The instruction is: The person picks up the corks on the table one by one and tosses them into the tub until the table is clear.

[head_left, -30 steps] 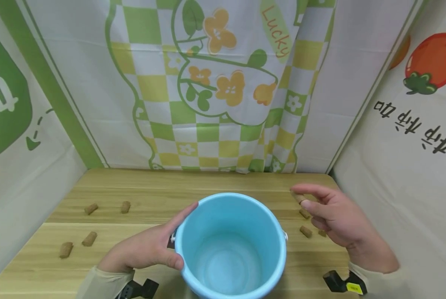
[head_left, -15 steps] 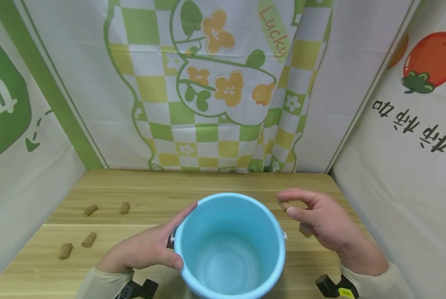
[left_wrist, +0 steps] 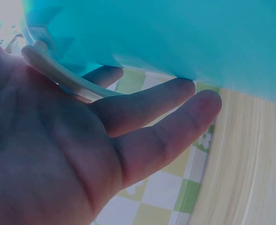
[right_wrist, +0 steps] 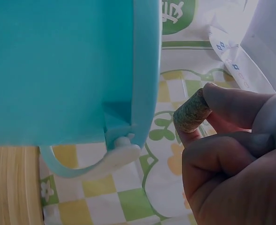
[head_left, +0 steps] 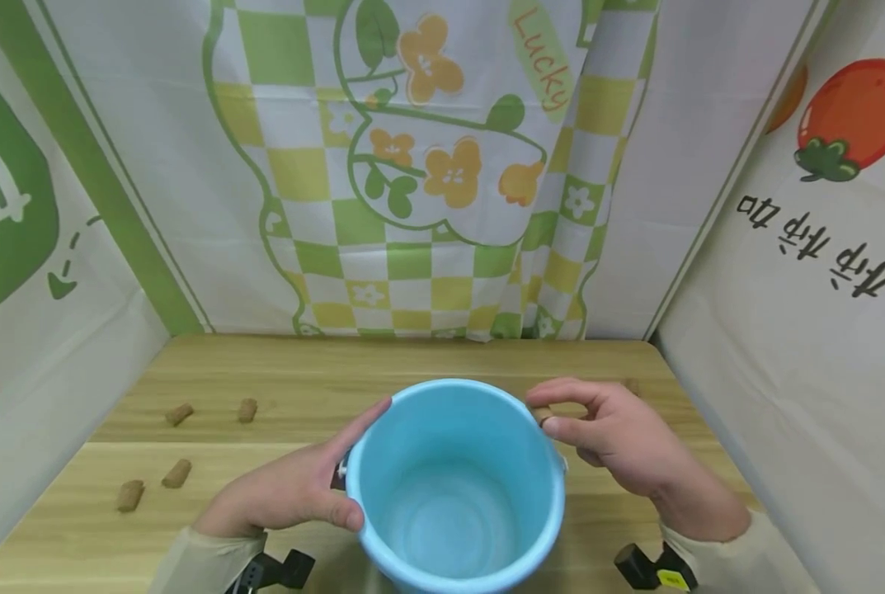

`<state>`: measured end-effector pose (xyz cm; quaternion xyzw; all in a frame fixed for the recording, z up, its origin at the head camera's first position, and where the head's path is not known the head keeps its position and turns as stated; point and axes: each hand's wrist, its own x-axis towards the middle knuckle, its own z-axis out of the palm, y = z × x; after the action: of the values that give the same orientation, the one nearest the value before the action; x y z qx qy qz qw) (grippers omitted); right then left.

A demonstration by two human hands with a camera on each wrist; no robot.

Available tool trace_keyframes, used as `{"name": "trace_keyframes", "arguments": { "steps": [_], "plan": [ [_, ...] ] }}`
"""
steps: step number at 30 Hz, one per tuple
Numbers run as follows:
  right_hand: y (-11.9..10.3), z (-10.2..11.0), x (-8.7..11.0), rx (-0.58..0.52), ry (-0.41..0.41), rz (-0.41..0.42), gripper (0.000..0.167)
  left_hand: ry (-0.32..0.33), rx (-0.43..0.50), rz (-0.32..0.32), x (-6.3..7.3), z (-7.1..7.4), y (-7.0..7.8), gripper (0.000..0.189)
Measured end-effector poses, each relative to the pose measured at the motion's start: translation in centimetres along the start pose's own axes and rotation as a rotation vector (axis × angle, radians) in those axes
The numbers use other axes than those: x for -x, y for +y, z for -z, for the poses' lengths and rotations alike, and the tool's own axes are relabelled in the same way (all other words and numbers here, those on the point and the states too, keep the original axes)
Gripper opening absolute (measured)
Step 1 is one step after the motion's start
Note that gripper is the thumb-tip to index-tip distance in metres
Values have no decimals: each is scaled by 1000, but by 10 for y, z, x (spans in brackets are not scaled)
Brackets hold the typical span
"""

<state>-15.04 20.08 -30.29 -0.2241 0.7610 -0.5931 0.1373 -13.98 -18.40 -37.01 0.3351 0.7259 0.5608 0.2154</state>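
A light blue bucket (head_left: 463, 520) stands at the front middle of the table, open side up, with no objects visible inside. My left hand (head_left: 294, 491) rests against its left side, thumb and fingers spread along the outer wall. In the left wrist view, extended fingers (left_wrist: 168, 136) touch the wall beside the pale handle (left_wrist: 67, 75). Between thumb and index finger, my right hand (head_left: 620, 437) pinches a cork (right_wrist: 191, 112) at the bucket's right rim. The right wrist view shows a gap between that cork and the rim (right_wrist: 147, 70).
Several corks lie on the left of the wooden table (head_left: 323, 363), one of them a cork (head_left: 130, 495) nearest the front. Another cork (head_left: 633, 386) shows behind my right hand. A checked curtain (head_left: 412, 272) hangs at the back, with a printed cloth wall (head_left: 798, 346) on the right.
My right hand has moved left with the pinched cork, from the table's right side to the bucket's rim. The left hand and bucket have stayed in place.
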Motion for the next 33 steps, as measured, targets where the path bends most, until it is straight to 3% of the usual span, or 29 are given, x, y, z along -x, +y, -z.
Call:
{"name": "trace_keyframes", "arguments": {
  "steps": [12,20,22,28,33],
  "plan": [
    [-2,-6,-5,67,-15,-32,36,-9,-7,32,-2,3,4,115],
    [-2,-9,-7,65,-35,-28,35,-11,18,-8,-1,1,-1,113],
    [-2,-10,-7,53,-36,-22,35,-9,17,8,-1,1,-1,113],
    [-2,-11,-6,-55,-62,-56,49,-8,8,70,0,2,3,116],
    [-2,-10,-5,-52,-71,-67,57,-13,29,56,-1,2,1,115]
  ]
}}
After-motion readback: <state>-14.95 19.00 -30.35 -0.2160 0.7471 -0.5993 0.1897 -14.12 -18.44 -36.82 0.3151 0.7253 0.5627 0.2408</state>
